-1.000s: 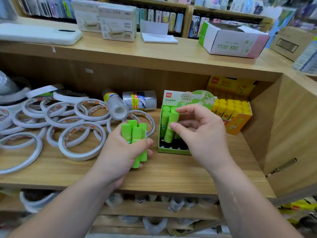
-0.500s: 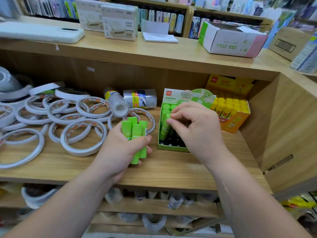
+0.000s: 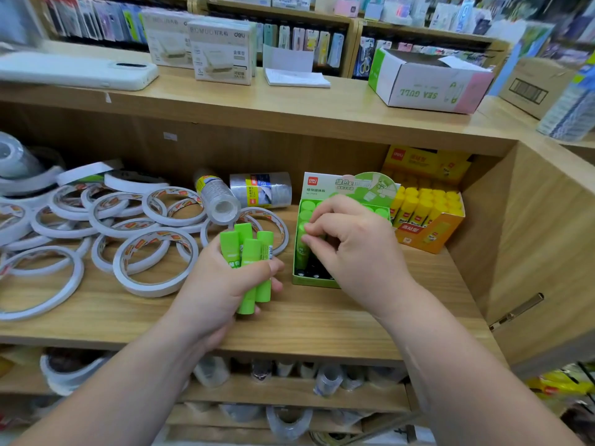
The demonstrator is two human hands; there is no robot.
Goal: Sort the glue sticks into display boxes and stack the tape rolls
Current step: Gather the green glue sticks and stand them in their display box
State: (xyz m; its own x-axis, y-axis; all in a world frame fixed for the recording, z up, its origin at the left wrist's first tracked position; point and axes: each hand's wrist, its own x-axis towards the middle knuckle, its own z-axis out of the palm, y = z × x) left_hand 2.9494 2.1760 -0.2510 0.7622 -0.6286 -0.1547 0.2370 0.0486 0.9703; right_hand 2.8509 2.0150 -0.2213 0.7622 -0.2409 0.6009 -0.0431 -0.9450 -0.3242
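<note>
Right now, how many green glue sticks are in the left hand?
4. The left hand grips the green glue sticks as one bunch, two caps behind and two in front. Its palm may hide another.

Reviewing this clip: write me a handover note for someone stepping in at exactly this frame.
Left hand holds four green glue sticks upright over the shelf.
Right hand pinches a single green stick, seating it in the green display box.
Done: the back rows of that box hold sticks; the yellow box looks full.
Left: the front slots are empty, so place the held sticks. Tape rolls lie loose, unstacked.
</note>
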